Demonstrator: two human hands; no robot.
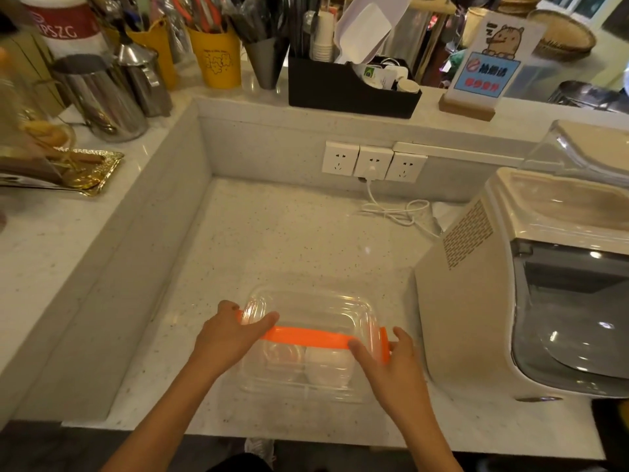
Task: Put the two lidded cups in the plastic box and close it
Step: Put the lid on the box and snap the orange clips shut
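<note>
A clear plastic box (299,386) sits on the speckled counter near the front edge. Inside it stand two lidded cups side by side, the left cup (284,357) and the right cup (328,366), seen through the plastic. The clear lid with an orange rim (306,337) is tilted, its front edge raised over the cups. My left hand (226,335) grips the lid's left corner, thumb on top. My right hand (391,362) holds the lid's right corner by the orange rim.
A large cream machine (510,301) stands close to the right of the box. A white cable (394,212) lies at the back below wall sockets (374,161). Raised ledges on the left and back carry steel jugs (102,97), yellow cups and a black organiser (350,90).
</note>
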